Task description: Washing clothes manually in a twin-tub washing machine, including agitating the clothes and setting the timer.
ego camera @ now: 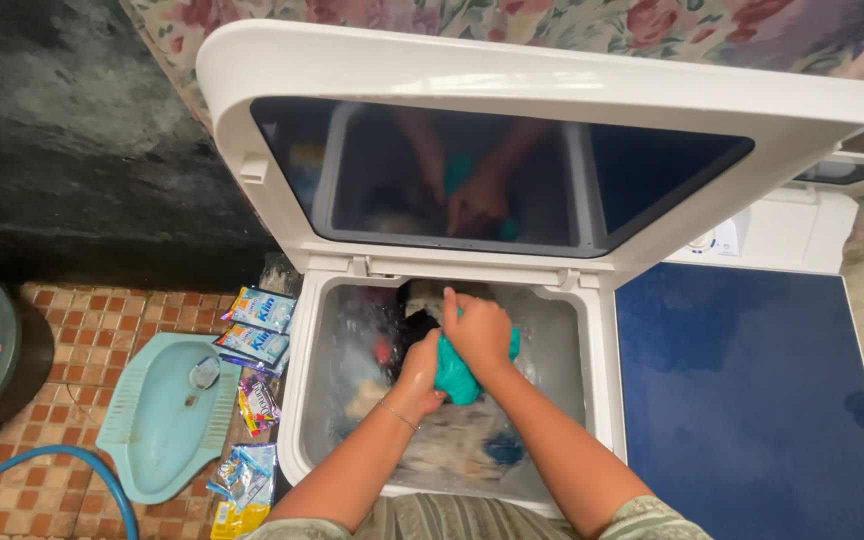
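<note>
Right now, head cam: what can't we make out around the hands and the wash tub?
- Teal cloth: mostly covered by the right hand and left hand; its kind is unclear.
- Tub contents: blurred by churning, foamy water; only dark and blue patches show.
- Lid window: a dim reflection of the hands, no detail.
- Blue cover hides the second compartment.
- Person's body: cut off by the bottom edge.

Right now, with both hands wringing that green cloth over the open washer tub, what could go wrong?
1. Water in the tub looks churned; the left hand and right hand squeezing the teal cloth could splash it over the rim.
2. The detergent sachets lie on the tiled floor right beside the washer, so spills might soak them or make the floor slippery.
3. The raised lid leans above the hands; a bump might drop it.
</note>
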